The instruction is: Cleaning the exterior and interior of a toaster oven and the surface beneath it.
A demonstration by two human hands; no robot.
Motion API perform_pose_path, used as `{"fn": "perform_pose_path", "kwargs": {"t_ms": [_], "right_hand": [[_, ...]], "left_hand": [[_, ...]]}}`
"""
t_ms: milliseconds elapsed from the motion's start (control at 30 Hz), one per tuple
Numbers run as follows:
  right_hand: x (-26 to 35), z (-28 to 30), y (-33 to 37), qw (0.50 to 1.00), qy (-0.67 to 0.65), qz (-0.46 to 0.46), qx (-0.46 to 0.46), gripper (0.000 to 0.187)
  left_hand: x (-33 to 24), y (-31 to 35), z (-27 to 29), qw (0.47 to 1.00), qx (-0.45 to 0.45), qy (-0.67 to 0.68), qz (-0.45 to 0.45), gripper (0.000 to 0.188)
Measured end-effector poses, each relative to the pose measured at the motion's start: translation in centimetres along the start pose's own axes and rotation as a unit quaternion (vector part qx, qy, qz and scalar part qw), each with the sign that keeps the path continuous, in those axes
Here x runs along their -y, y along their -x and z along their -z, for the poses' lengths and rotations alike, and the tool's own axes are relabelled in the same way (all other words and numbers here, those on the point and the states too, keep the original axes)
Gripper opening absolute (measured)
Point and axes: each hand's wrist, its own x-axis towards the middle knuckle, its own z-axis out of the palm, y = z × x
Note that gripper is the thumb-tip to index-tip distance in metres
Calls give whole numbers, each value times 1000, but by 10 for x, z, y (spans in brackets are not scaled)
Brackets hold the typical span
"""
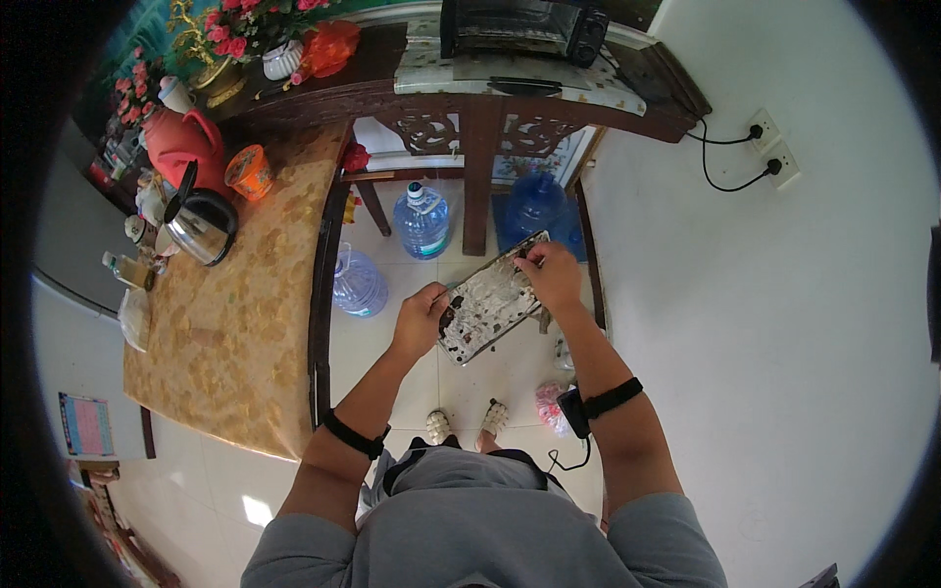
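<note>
A shallow rectangular tray is held tilted in the air in front of me, over the floor. Crumpled whitish lining that looks like foil, scattered with dark bits, covers its inside. My left hand is closed on the tray's left edge, with dark pieces beside its fingers. At the far right end of the tray, my right hand has its fingers pinched together over the lining. Whatever is between those fingertips is too small and hidden to make out.
To my left stands a table bearing a kettle, a red pitcher and an orange tub. Water bottles stand on the floor ahead. A toaster oven sits on the dark wooden sideboard. A wall borders my right.
</note>
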Motion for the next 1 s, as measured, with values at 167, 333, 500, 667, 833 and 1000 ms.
{"fn": "perform_pose_path", "kwargs": {"t_ms": [167, 333, 500, 667, 833, 1000], "right_hand": [[-4, 7, -1, 992, -57, -82, -75, 16], [4, 18, -6, 985, 13, 80, -155, 10], [-9, 23, -15, 988, -21, 14, -153, 14], [-19, 40, -15, 980, 5, -145, -137, 23], [-37, 34, -3, 985, 18, -54, -163, 28], [-47, 13, 4, 952, -250, -123, -124, 34]], "left_hand": [[3, 2, 3, 1000, -7, -14, 4, 10], [5, 5, 3, 999, -17, -25, -32, 9], [4, 5, 3, 999, -11, -45, -6, 9], [16, 3, 9, 998, -48, -41, 17, 8], [2, 0, 12, 959, -154, -217, -100, 8], [16, -15, 14, 922, -161, -245, -252, 21]]}}
